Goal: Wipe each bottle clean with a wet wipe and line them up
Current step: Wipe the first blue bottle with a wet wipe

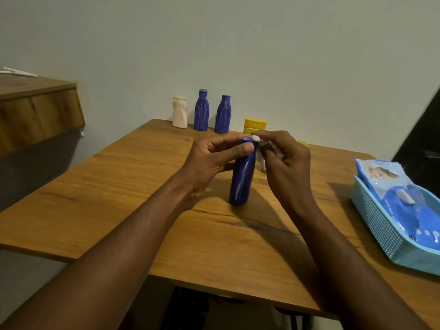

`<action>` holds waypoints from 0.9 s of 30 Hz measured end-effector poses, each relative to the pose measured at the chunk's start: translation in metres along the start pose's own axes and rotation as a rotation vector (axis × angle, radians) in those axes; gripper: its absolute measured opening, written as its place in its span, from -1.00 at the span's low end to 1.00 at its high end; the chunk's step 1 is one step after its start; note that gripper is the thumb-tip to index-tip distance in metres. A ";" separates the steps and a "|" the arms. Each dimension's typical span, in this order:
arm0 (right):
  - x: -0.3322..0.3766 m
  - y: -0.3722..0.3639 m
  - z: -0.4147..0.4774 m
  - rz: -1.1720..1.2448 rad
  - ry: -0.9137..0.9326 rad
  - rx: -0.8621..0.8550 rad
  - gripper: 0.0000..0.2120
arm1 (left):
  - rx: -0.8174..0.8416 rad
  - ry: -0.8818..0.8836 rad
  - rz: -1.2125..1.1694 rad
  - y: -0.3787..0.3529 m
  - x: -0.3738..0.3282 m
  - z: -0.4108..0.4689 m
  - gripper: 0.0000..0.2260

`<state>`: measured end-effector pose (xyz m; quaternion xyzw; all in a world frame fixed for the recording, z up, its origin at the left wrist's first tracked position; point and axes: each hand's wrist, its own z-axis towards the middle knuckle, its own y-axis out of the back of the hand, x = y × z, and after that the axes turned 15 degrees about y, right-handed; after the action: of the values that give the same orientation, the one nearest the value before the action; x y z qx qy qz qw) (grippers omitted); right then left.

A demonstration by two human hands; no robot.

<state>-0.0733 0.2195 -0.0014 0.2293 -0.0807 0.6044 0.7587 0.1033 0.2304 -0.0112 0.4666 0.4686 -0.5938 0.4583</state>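
Nearest to you, both forearms reach in from 6 o'clock across the wooden tabletop [114,201] toward its middle. Your left hand [209,160] is closed on the neck of a blue bottle [241,179], thumb and fingers pinching just below the cap. That bottle stands upright at the centre of the tabletop, tilted a little toward 1 o'clock. Your right hand [283,160] is closed on a white wipe [256,138]; a small wad of it shows at your fingertips, pressed against the top of the bottle, and more of it hangs behind your fingers. The two hands nearly meet over the cap.

At 3 o'clock, near the right edge of the tabletop, sits a light blue basket [381,225] with a perforated wall. A blue pack of wipes [402,206] lies inside it, one end sticking up over the rim.

Farther off, toward 12 o'clock along the wall, stand four more bottles. From left to right: a small white bottle [179,113], two tall blue bottles [201,110] [223,115] close beside each other, and a yellow bottle [254,126] partly hidden behind your right hand. All stand upright, apart from one another.

At 10 o'clock a wooden shelf [38,108] juts from the wall, with something white lying on top, too far to make out.
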 end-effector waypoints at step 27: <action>-0.001 0.004 -0.003 -0.320 0.211 0.138 -0.65 | -0.189 -0.228 0.279 0.004 0.002 0.005 -0.70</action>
<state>-0.0776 0.2201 -0.0034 0.2260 0.0785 0.5009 0.8317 0.1067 0.2251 -0.0131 0.4119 0.3981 -0.5268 0.6280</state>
